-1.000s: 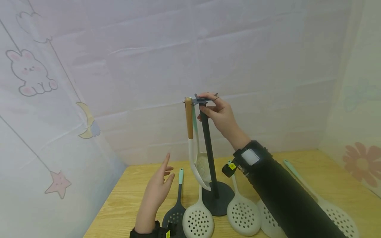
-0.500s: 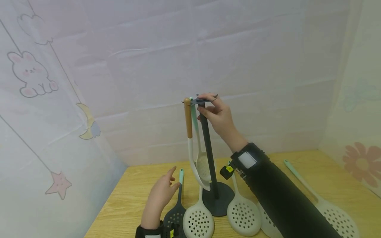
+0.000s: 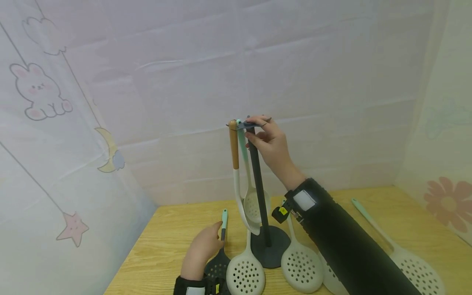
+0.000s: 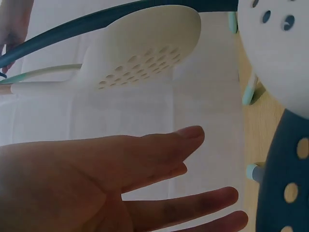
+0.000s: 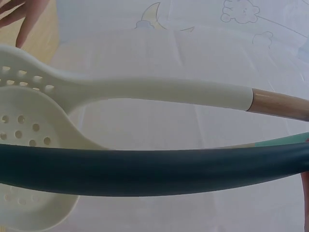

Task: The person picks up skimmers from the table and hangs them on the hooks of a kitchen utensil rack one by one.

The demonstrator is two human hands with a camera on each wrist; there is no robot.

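On the wooden worktop, the left hand rests with straight fingers against the thin handle of a flat-lying dark slotted turner, likely light and stiff, best pinched mid-handle, while the right hand grips the hook top of the upright utensil stand.

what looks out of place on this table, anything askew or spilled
Nothing is spilled or damaged. Two utensils hang from the dark stand, while several skimmers lie loose on the table around its base.
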